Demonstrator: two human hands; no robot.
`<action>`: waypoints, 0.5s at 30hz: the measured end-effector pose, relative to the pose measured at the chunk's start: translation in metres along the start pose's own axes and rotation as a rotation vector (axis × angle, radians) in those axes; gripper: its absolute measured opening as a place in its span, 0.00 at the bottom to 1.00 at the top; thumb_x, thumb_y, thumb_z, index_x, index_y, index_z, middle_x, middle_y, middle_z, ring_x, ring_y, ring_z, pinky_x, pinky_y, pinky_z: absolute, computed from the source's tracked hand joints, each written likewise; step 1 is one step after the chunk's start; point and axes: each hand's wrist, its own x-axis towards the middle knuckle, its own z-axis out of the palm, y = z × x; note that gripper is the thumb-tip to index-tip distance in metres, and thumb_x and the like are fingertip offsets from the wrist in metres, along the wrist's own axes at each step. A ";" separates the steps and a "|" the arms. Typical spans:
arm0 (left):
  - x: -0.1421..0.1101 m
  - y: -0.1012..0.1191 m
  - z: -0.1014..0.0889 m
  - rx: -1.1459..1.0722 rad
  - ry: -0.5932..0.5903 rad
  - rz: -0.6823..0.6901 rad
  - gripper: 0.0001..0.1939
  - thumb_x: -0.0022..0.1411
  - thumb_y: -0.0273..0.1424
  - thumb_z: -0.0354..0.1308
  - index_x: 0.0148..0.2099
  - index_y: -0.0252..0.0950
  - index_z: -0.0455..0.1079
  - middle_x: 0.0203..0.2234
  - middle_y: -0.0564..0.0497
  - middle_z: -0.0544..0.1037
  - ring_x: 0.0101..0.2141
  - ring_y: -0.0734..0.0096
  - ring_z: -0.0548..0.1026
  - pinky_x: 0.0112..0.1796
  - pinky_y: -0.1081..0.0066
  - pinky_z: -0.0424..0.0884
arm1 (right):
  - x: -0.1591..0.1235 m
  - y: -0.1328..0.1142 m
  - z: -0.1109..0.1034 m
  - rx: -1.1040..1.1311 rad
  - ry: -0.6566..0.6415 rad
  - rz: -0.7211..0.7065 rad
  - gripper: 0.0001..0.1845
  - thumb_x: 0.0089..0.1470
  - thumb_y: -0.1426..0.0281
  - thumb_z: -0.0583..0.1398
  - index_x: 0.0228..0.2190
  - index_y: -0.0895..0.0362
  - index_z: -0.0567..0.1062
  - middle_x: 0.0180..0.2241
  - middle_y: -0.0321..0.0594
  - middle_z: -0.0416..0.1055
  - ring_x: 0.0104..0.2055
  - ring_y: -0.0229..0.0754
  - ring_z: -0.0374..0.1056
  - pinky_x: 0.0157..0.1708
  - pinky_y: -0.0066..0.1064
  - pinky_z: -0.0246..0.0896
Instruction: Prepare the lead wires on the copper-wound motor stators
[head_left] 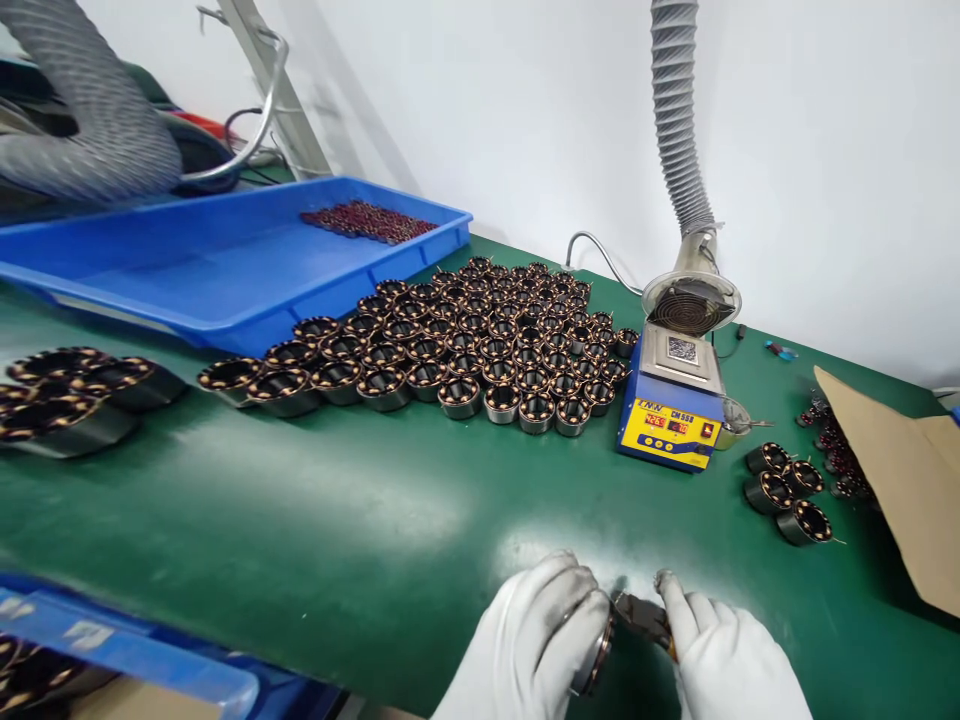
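Note:
Both my hands wear white gloves and work near the front edge of the green table [315,520]. My left hand [536,630] is closed around a round motor stator [596,660] with copper windings, held on its side. My right hand [720,645] is closed on a small dark hand tool [641,615] whose tip points at the stator. The two hands are nearly touching.
Several stators [480,340] stand in rows mid-table, more at the left [67,395] and right [787,490]. A blue-and-yellow solder pot [671,400] sits under a grey fume hose [679,130]. A blue tray [225,260] lies at back left, brown cardboard [900,480] at right.

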 end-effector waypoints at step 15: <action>0.008 0.011 -0.018 0.189 0.024 -0.007 0.14 0.56 0.19 0.51 0.44 0.37 0.65 0.35 0.48 0.72 0.43 0.62 0.69 0.40 0.65 0.70 | 0.003 0.005 -0.009 0.464 -0.179 0.036 0.24 0.44 0.75 0.54 0.45 0.50 0.70 0.29 0.38 0.75 0.25 0.40 0.69 0.24 0.26 0.59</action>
